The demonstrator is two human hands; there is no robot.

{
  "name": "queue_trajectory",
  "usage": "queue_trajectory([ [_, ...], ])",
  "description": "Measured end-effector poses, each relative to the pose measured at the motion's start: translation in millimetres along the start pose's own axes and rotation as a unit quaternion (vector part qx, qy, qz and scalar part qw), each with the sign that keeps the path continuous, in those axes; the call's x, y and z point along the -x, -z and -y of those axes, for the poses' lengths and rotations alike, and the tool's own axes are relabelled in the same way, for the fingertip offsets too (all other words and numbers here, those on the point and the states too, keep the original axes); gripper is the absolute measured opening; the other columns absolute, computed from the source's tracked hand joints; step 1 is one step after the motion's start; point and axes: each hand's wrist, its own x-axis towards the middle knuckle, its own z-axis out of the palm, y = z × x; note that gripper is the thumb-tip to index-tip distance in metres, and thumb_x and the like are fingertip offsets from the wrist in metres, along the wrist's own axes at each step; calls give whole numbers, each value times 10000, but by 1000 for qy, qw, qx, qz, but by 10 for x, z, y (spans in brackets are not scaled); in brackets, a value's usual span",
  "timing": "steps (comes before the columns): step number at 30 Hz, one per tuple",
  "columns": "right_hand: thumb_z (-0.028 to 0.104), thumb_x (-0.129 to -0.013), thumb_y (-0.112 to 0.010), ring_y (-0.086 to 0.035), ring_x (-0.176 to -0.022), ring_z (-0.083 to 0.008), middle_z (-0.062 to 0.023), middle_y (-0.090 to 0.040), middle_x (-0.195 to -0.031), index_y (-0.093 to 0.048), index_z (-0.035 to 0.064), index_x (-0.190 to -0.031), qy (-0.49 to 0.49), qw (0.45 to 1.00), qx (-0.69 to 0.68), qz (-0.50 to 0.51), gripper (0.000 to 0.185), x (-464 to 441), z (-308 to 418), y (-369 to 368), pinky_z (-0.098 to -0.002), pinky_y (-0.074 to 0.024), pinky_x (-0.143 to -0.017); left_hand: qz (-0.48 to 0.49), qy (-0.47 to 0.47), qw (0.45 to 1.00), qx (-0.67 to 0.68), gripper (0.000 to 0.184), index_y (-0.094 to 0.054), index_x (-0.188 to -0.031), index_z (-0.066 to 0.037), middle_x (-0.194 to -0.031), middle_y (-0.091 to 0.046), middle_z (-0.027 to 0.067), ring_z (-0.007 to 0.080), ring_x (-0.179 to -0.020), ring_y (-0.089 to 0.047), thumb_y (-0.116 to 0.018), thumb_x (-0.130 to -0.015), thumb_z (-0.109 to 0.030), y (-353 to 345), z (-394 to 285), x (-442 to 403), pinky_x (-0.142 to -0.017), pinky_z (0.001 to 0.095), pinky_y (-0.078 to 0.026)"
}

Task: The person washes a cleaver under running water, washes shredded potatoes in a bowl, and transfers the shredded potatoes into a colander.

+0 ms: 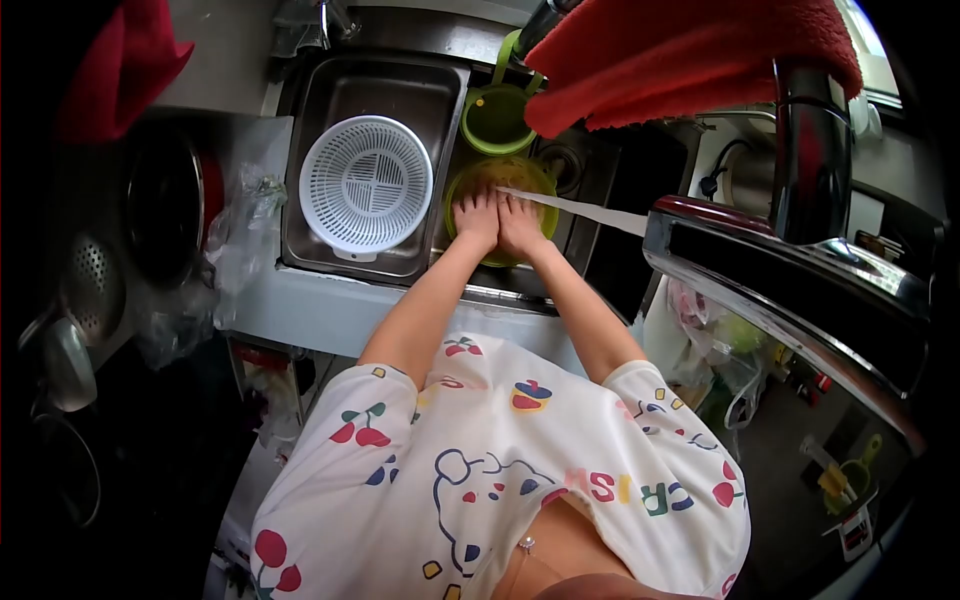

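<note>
Both of my hands reach into a yellow-green bowl in the right-hand sink basin. My left hand lies palm down with its fingers stretched out. Close against it, my right hand has its fingers extended too. What lies under my palms and fingers is hidden. A narrow white strip runs from beside my right fingers toward the dark structure on the right; I cannot tell what it is. Just beyond the bowl sits a green container with a loop handle.
A white slotted colander stands in the left sink basin. Upper right, a red towel hangs over a dark glossy structure. Plastic bags and a perforated skimmer are on the left. A faucet stands behind.
</note>
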Motion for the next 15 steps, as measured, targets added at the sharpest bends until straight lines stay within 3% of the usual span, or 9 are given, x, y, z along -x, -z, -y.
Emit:
queue_trajectory([
  [1,218,-839,-557,-275,-1316,-504,-262,-265,-1472,-225,62,-1474,5,1000,26,-7,734,-12,-5,13,-588,-264,-1071,17,3,1000,-10,922,-155,-1494,-86,-1559,-137,155,397,-1376,-270,-689,-762,-256,72,-39,20,-1099,564,-239],
  [5,134,-809,-592,-442,-1163,-542,-357,-249,-1428,-218,88,-1473,-5,1000,-15,22,764,178,199,357,-545,-410,-969,86,12,996,-8,872,-175,-1477,-78,-1528,-165,223,463,-1316,-347,-679,-781,-228,416,-119,372,-1014,622,-338],
  [6,116,-801,-600,-486,-1107,-545,-377,-250,-1414,-217,97,-1473,-17,998,-42,39,773,199,167,286,-534,-446,-927,57,-2,997,-46,857,-140,-1481,-52,-1505,-164,275,509,-1224,-437,-645,-802,-187,243,-84,372,-979,580,-403],
  [7,99,-793,-607,-530,-1051,-548,-397,-250,-1400,-216,106,-1472,-30,996,-69,54,784,222,122,182,-523,-483,-885,28,-22,998,-46,803,-186,-1459,-37,-1473,-225,282,493,-1171,-485,-636,-808,-173,159,-48,383,-950,554,-435],
  [8,85,-789,-610,-585,-922,-539,-371,-242,-1422,-251,117,-1461,15,999,4,-43,763,220,-4,-77,-516,-523,-782,-6,-42,998,-45,749,-231,-1436,-22,-1441,-286,290,477,-1119,-534,-626,-814,-158,123,-18,369,-920,528,-467],
  [12,71,-788,-606,-587,-991,-480,-301,-412,-1352,-411,83,-1381,-55,992,-102,-50,624,6,36,172,-484,-501,-845,-39,-27,998,52,482,-445,-1254,15,-1203,-545,279,395,-888,-670,-602,-815,-107,53,-20,-54,-752,429,-560],
  [13,68,-793,-602,-587,-1003,-466,-283,-459,-1318,-448,61,-1352,-73,990,-110,-58,580,-53,-49,197,-473,-495,-862,-83,-81,993,-12,303,-523,-1111,-13,-1024,-628,196,349,-820,-687,-577,-821,-82,102,43,-107,-673,421,-568],
  [15,69,-801,-597,-581,-1038,-437,-261,-531,-1253,-500,21,-1302,-75,978,-152,-123,512,-89,-120,265,-453,-477,-897,-61,-110,991,51,323,-516,-1134,-30,-1048,-631,167,349,-786,-687,-568,-821,-91,348,130,-155,-669,412,-566],
])
